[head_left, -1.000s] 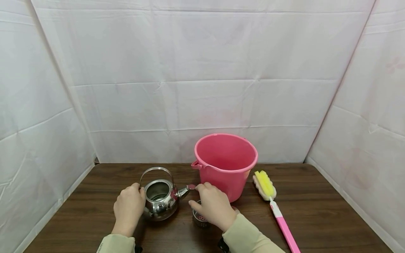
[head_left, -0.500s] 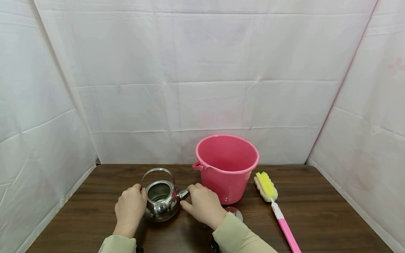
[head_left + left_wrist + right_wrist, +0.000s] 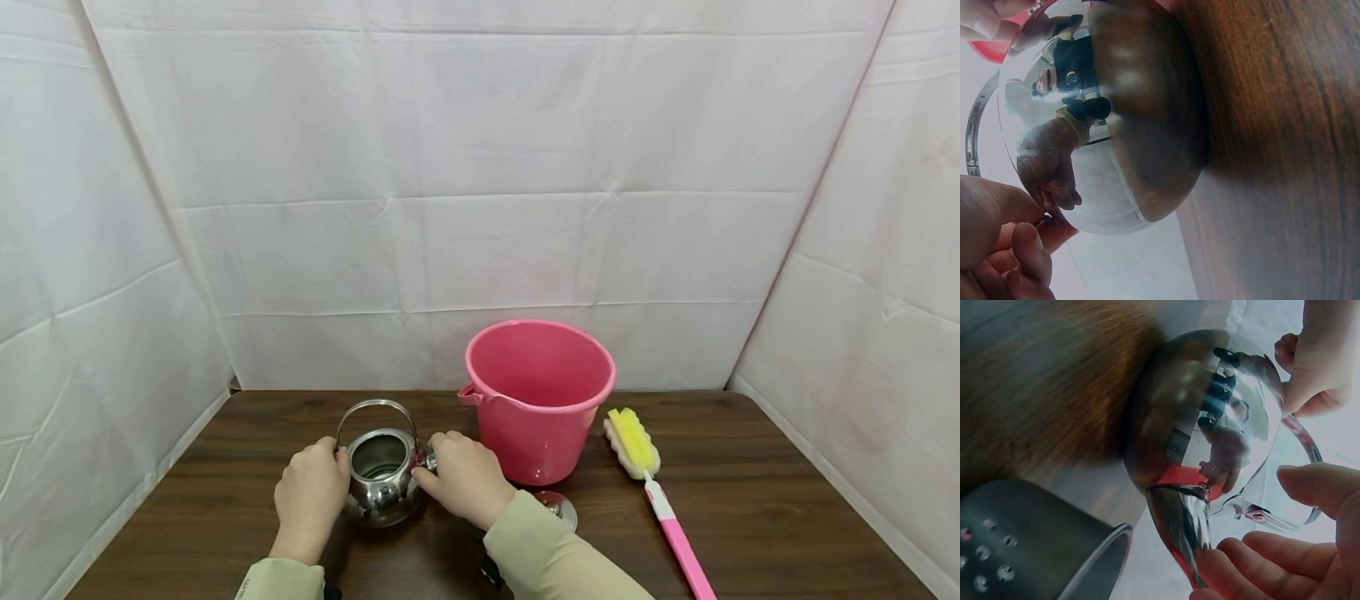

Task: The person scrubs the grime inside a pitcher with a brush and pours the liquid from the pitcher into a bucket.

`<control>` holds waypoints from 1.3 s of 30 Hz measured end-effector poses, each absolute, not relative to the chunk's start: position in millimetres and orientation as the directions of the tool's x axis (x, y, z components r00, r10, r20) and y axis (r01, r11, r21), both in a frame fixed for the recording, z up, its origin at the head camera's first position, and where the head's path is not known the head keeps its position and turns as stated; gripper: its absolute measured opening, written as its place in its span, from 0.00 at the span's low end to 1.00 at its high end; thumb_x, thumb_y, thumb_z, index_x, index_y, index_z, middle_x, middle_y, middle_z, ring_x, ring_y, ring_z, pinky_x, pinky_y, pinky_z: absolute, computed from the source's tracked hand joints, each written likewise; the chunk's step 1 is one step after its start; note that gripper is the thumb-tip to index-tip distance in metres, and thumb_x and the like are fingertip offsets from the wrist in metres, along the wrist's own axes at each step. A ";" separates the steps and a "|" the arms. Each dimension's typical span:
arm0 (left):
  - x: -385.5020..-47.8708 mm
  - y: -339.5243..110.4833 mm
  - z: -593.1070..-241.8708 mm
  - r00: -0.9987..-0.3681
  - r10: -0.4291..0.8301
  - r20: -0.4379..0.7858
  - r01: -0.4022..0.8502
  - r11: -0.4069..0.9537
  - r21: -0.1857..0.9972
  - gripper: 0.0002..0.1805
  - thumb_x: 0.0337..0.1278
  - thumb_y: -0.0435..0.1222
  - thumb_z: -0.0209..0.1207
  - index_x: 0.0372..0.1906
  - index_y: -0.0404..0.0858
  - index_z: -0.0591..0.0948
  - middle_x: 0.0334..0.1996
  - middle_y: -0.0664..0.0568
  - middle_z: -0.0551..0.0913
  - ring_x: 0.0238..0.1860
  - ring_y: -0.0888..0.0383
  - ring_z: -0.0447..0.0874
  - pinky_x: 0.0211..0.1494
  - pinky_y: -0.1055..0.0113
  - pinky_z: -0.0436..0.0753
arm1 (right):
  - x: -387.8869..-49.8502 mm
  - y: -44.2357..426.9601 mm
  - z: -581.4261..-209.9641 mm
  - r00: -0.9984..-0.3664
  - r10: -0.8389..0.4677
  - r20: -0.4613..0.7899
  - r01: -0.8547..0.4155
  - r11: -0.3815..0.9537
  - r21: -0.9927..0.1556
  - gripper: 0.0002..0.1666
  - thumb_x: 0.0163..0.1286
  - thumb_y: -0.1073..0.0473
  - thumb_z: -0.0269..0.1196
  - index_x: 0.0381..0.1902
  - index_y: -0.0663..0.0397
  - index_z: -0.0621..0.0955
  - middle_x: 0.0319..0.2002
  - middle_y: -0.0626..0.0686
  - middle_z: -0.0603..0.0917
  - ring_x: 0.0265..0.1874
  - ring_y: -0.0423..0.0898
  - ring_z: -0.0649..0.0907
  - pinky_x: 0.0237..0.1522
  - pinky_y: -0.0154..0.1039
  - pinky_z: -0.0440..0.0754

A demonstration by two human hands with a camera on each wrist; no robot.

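A shiny steel kettle [image 3: 381, 502] stands lidless on the table, its hoop handle [image 3: 380, 403] upright. At its left side my left hand [image 3: 310, 492] pinches the foot of that handle between thumb and curled fingers, seen closer in the left wrist view. My right hand [image 3: 467, 479] is at the kettle's right, over the spout [image 3: 1179, 519]. In the right wrist view its thumb and fingers are spread apart, the fingers beside the spout and the handle's other foot. A perforated metal strainer [image 3: 1041, 544] stands close by; my right arm hides it in the head view.
Behind my right hand stands a pink bucket [image 3: 536, 446]. The round kettle lid [image 3: 566, 510] lies in front of it, partly covered by my sleeve. A sponge brush [image 3: 678, 546] with a pink handle lies at the right. White cloth [image 3: 480, 167] hangs around the table.
My right hand has moved left from above the strainer to the spout side of the kettle, uncovering more of the lid. My left hand keeps its hold.
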State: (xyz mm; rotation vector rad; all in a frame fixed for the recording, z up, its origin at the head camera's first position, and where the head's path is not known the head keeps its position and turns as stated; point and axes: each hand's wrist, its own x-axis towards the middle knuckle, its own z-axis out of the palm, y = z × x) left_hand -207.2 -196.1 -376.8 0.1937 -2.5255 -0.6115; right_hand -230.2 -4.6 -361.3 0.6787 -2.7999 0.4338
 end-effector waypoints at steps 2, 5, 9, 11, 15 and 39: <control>-207.5 -196.4 -376.8 -0.851 -0.253 0.460 -0.016 0.888 0.460 0.10 0.58 0.32 0.55 0.37 0.28 0.82 0.28 0.35 0.83 0.27 0.35 0.82 0.22 0.46 0.76 | -231.5 -8.0 -360.6 -0.871 -0.406 0.277 -0.469 0.854 -0.224 0.18 0.61 0.44 0.63 0.34 0.54 0.80 0.29 0.50 0.81 0.28 0.48 0.82 0.25 0.41 0.79; -208.0 -196.6 -377.0 -0.854 -0.252 0.456 -0.017 0.888 0.459 0.11 0.58 0.33 0.55 0.37 0.28 0.82 0.28 0.35 0.84 0.27 0.36 0.82 0.22 0.46 0.77 | -232.6 -12.6 -360.1 -0.878 -0.396 0.270 -0.457 0.862 -0.221 0.17 0.60 0.44 0.63 0.30 0.52 0.80 0.28 0.50 0.81 0.27 0.49 0.83 0.23 0.42 0.78; -208.5 -196.8 -376.9 -0.855 -0.254 0.451 -0.019 0.886 0.463 0.11 0.58 0.33 0.55 0.37 0.28 0.82 0.28 0.35 0.84 0.27 0.36 0.82 0.22 0.47 0.77 | -233.8 -17.4 -360.0 -0.886 -0.384 0.260 -0.443 0.867 -0.228 0.17 0.60 0.45 0.63 0.23 0.50 0.77 0.24 0.48 0.79 0.25 0.48 0.82 0.20 0.40 0.75; -208.7 -196.2 -376.8 -0.854 -0.256 0.452 -0.019 0.885 0.466 0.11 0.58 0.33 0.55 0.37 0.28 0.82 0.28 0.35 0.84 0.27 0.36 0.83 0.22 0.47 0.76 | -234.6 -18.9 -359.9 -0.887 -0.383 0.257 -0.442 0.866 -0.233 0.17 0.61 0.46 0.63 0.20 0.49 0.75 0.22 0.48 0.78 0.23 0.47 0.81 0.19 0.39 0.74; -209.1 -195.4 -375.8 -0.856 -0.256 0.450 -0.016 0.882 0.471 0.11 0.58 0.33 0.55 0.37 0.29 0.82 0.28 0.36 0.84 0.25 0.38 0.82 0.21 0.49 0.76 | -236.7 -20.9 -358.8 -0.885 -0.386 0.261 -0.447 0.862 -0.239 0.17 0.61 0.47 0.62 0.20 0.49 0.74 0.21 0.48 0.77 0.22 0.48 0.80 0.19 0.39 0.74; -206.8 -221.6 -362.2 -0.942 -0.256 0.218 -0.101 0.834 0.543 0.13 0.54 0.39 0.55 0.37 0.35 0.83 0.27 0.43 0.84 0.21 0.53 0.76 0.18 0.60 0.70 | -255.2 -50.4 -348.3 -0.923 -0.341 0.178 -0.384 0.855 -0.350 0.21 0.58 0.62 0.59 0.09 0.50 0.65 0.15 0.50 0.74 0.15 0.43 0.70 0.16 0.38 0.67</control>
